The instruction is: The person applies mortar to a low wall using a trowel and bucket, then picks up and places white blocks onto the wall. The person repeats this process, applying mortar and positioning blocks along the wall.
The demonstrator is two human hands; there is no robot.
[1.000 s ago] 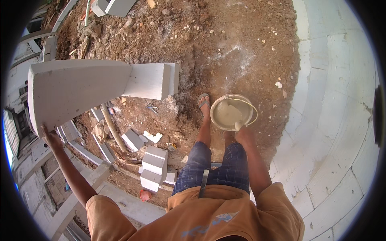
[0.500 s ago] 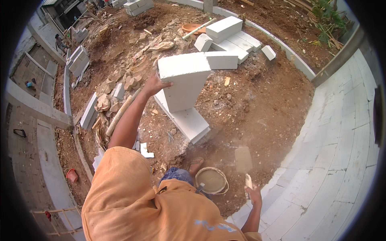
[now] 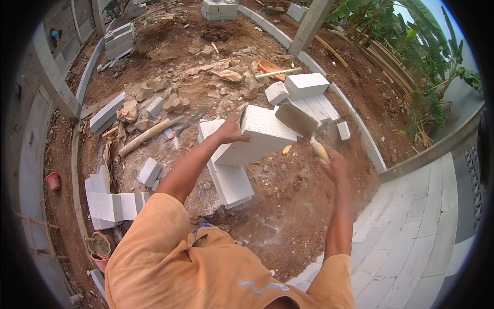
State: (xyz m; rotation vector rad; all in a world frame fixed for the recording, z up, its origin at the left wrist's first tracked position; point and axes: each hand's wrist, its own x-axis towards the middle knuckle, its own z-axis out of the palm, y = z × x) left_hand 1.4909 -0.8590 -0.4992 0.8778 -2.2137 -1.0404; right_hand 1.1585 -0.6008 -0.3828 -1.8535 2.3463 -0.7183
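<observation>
My left hand [image 3: 234,131] grips the left edge of a white lightweight block [image 3: 257,149], thumb over the near side. The block stands tilted on other white blocks [image 3: 230,184] lying on the soil. In my right hand [image 3: 334,165] is a trowel [image 3: 297,119], held by its pale handle. Its flat grey blade is up at the block's right end, overlapping it in view; I cannot tell whether they touch.
White blocks are stacked beyond [image 3: 313,91] and at the left [image 3: 108,206]. Rubble [image 3: 175,103] and a wooden pole [image 3: 149,137] lie on the soil. A pale block wall [image 3: 411,206] runs along the right. Buckets [image 3: 100,246] stand at the left.
My right hand has raised the trowel from low on the right to the block's right end. My left hand keeps hold of the block. The view has shifted, and the mortar bucket is out of sight.
</observation>
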